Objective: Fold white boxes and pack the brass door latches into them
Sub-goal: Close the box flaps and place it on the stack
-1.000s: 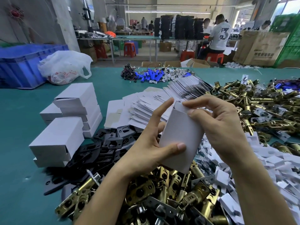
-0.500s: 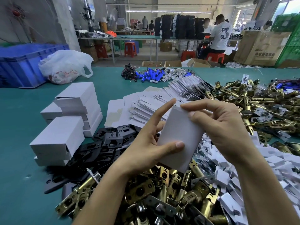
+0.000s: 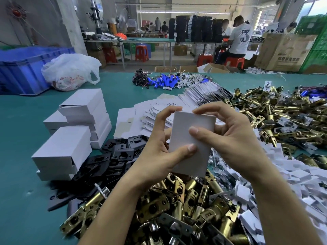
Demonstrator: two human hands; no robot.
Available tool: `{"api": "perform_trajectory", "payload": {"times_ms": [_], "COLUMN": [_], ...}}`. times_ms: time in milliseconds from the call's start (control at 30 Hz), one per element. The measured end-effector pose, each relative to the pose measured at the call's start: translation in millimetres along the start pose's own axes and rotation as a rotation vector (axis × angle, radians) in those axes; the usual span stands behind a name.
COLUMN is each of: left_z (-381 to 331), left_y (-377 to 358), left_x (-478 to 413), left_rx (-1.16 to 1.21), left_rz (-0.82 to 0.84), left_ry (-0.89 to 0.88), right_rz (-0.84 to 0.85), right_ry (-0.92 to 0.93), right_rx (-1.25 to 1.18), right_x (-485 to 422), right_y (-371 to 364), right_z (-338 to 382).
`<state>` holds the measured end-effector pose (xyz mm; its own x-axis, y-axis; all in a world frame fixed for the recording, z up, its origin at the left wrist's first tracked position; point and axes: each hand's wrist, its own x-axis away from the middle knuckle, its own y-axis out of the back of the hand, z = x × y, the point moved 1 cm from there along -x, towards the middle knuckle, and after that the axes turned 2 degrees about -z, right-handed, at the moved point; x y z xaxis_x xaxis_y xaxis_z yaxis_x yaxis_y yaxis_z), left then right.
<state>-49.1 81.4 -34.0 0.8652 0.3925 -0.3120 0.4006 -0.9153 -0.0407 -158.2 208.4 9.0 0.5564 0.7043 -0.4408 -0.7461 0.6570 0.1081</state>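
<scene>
Above the near edge of the green table point(image 3: 21, 209), heaped with brass latches point(image 3: 177, 209), workshop benches point(image 3: 146, 40) beyond: left hand point(image 3: 159, 156) and right hand point(image 3: 237, 142) both grip one upright white box point(image 3: 191, 163), thumbs on its front face.

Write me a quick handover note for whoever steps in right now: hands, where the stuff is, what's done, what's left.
Left hand grips the box from the left, thumb on its front. Right hand holds its top right, thumb also on the front.
The box is held above the near latches; another latch pile lies to the right. Flat blanks fan out behind the hands; stacked boxes sit left.
Done: several boxes folded and stacked; contents not visible.
Left: finish this box, put a latch in, repeat through the piles.
</scene>
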Motion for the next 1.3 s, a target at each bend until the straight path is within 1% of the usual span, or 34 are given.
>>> {"api": "perform_trajectory", "payload": {"times_ms": [167, 267, 333, 400, 433, 500, 567, 633, 700, 800, 867, 900, 1000, 1100, 1200, 1300], "left_z": [0, -1, -2, -4, -5, -7, -8, -6, -7, -9, -12, -15, -23, -22, -14, -5], "left_y": [-1, 0, 2, 5, 6, 1, -9, -16, -15, 0, 17, 27, 63, 99, 125, 140], "left_x": [2, -1, -2, -3, -2, 1, 5, 7, 8, 11, 15, 17, 27, 38, 46, 50], "left_rx": [-0.022, -0.05, -0.048, -0.08, -0.157, -0.454, -0.713, -0.847, -0.931, -0.935, -0.968, -1.002, -1.157, -1.237, -1.245, -1.216], "left_rz": [0.009, -0.058, -0.118, -0.176, -0.191, -0.188, -0.166, -0.207, -0.286, -0.402, -0.52, -0.593, -0.834, -1.051, -1.216, -1.288], "left_ry": [-0.017, -0.022, -0.012, -0.01, -0.021, -0.069, -0.13, -0.187, -0.229, -0.175, -0.126, -0.092, 0.026, 0.089, 0.146, 0.163], "right_rz": [-0.069, -0.118, -0.194, -0.305, -0.369, -0.478, -0.535, -0.547, -0.502, -0.307, -0.185, -0.152, -0.1, -0.087, -0.156, -0.192], "right_ry": [0.003, -0.016, -0.044, -0.079, -0.101, -0.143, -0.179, -0.216, -0.253, -0.33, -0.404, -0.432, -0.482, -0.492, -0.431, -0.289], "right_rx": [-0.057, -0.078, -0.087, -0.109, -0.124, -0.17, -0.242, -0.291, -0.305, -0.321, -0.249, -0.187, -0.052, 0.098, 0.289, 0.552], "right_x": [-1, -1, -2, -2, -3, -4, -5, -6, -6, -6, -3, 0, 8, 10, -3, -25], "right_y": [3, 2, 2, 5, 7, 9, 7, 3, -3, -15, -23, -26, -29, -24, -19, -15], "right_z": [-2, -4, -7, -10, -12, -16, -19, -20, -20, -21, -25, -28, -39, -52, -60, -68]}}
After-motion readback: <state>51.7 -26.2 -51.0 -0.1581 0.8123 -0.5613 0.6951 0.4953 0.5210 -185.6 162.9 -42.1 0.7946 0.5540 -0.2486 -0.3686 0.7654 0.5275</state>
